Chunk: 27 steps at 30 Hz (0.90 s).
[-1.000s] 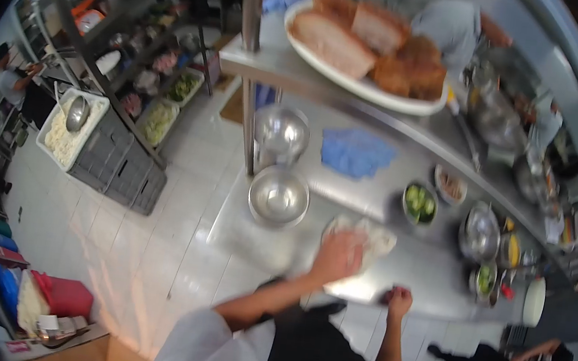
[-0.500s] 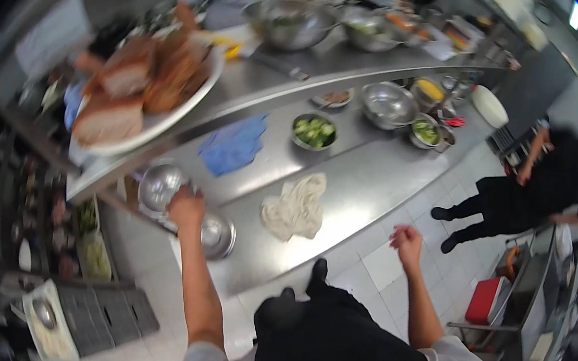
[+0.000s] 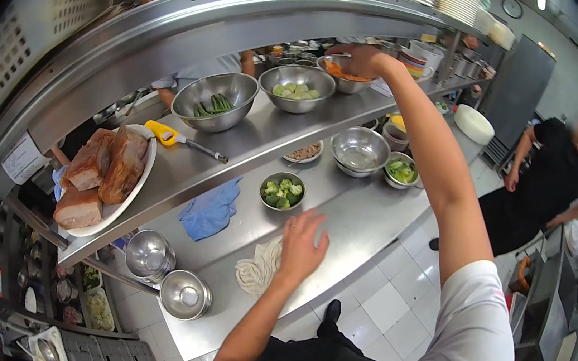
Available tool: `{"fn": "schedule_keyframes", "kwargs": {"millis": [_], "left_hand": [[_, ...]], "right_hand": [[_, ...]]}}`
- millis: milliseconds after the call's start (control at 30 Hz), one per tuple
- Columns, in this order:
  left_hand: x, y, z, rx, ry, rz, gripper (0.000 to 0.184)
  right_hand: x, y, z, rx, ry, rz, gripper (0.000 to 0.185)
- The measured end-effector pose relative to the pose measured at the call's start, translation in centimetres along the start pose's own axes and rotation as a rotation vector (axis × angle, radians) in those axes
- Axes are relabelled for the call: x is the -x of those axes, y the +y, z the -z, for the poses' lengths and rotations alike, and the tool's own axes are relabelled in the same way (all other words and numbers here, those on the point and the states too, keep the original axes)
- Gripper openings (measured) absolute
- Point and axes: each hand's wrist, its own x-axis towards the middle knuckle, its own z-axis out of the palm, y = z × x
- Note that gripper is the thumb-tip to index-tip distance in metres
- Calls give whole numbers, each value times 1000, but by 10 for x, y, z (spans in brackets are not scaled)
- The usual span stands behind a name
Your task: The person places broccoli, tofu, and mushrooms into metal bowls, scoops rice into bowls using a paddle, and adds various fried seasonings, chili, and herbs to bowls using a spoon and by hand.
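Observation:
My right hand (image 3: 366,60) reaches over the upper shelf, at the far rim of a steel bowl of orange cut vegetables (image 3: 346,70). Its fingers look stretched out to the left; whether they touch the bowl I cannot tell. On that shelf, a steel bowl of round pale-green pieces (image 3: 295,92) and one of green beans (image 3: 214,106) stand to the left. My left hand (image 3: 303,246) is open, fingers spread, above the lower counter. Under or beside it lies a crumpled cream cloth (image 3: 258,267). A small bowl of broccoli (image 3: 282,192) sits just beyond the fingertips.
A platter of roast meat (image 3: 107,183) and a yellow-handled tool (image 3: 182,140) rest on the shelf. Below are a blue cloth (image 3: 210,207), stacked steel bowls (image 3: 185,295) and an empty steel bowl (image 3: 360,150). A co-worker in black (image 3: 545,183) stands at right.
My right hand has risen from beside my body to the shelf bowl. My left hand has left the steel bowls at the counter's left end and moved right, opening. The view has shifted.

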Motion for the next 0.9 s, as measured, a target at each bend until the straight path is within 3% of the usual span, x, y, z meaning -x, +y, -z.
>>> {"fn": "schedule_keyframes", "kwargs": {"millis": [133,167,200,267,300,367,400,467,533,600,667,733,800,867,900], "left_hand": [[-6,-10,-29,25,-18,142,33],[-5,-18,-35,12,-10,165,33],[0,-30,-39,22,32,230,31],[12,-45,-45,33,60,319,29],[17,-50,-45,38,89,381,28],[29,-58,-51,44,120,460,27],[39,-60,-53,44,172,520,25],[55,-60,-57,23,232,611,24],[79,-53,-61,-3,332,742,21],[112,-50,-67,-48,411,810,19],[124,-42,-70,-15,448,917,20],[139,-27,-76,-35,468,991,20],[154,-20,-86,-24,539,1039,19],[171,-11,-91,-84,572,1041,21],[176,-1,-92,-67,570,1162,23]], "right_hand": [[-45,31,-11,165,-350,55,34],[-52,51,-11,437,-259,319,32],[-50,58,-11,420,-270,337,32],[-33,72,-6,91,115,167,30],[-23,75,1,79,98,163,30],[0,73,14,-353,305,-6,29],[16,71,9,-364,287,-5,29],[58,57,-8,-1222,277,-130,29],[112,43,-25,-1326,274,-74,30],[164,25,-65,-1424,51,-158,26],[190,9,-141,-1412,-136,-253,22],[177,0,-205,-1168,-198,-292,21],[149,-16,-258,-964,-38,-237,21],[123,-9,-346,-693,-154,27,34],[120,-6,-378,-707,-174,39,34]]}}
